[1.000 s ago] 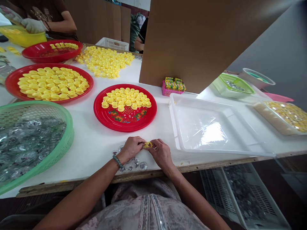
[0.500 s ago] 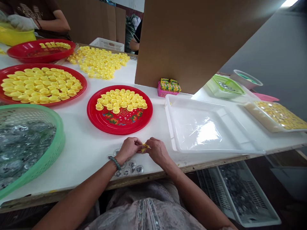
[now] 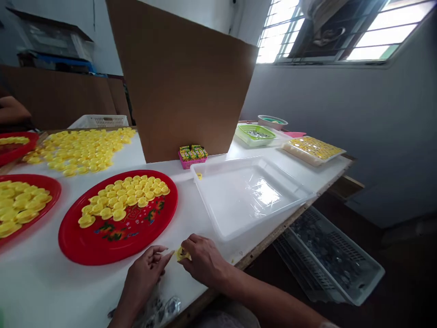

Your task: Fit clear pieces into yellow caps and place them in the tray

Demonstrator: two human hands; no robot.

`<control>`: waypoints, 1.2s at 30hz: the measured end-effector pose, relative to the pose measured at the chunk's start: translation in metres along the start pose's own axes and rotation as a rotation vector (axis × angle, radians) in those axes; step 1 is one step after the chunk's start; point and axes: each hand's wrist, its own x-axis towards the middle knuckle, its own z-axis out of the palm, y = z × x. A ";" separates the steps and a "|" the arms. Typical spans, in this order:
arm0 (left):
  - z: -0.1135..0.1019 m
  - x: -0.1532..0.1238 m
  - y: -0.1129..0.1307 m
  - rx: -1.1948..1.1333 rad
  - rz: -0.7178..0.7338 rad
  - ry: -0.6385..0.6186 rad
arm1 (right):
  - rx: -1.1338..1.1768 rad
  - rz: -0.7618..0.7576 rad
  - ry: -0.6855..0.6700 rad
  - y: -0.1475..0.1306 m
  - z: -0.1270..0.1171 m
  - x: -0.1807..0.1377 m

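My right hand [image 3: 204, 260] pinches a small yellow piece [image 3: 182, 254] on the white table [image 3: 41, 282] near its front edge. My left hand [image 3: 146, 273] lies just left of it, fingers loosely stretched toward the piece, fingertips almost touching it. Several small clear plastic domes [image 3: 167, 309] lie on the table under my left wrist. A red plate [image 3: 112, 239] with several yellow pieces [image 3: 123, 198] sits just beyond my hands.
A clear-lined white tray [image 3: 247, 196] lies to the right. A brown cardboard board [image 3: 180, 82] stands behind, with a small pink basket [image 3: 191, 157] at its foot. More red plates [image 3: 51, 189], loose yellow pieces [image 3: 82, 148], far trays [image 3: 312, 150] and a floor crate [image 3: 327, 255].
The view has swung to the right and up. My left hand has eased off the yellow piece, which now stays in my right hand's pinch.
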 end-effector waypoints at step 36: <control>-0.041 -0.050 -0.042 0.521 0.319 0.244 | 0.250 -0.495 -0.219 -0.029 0.041 0.012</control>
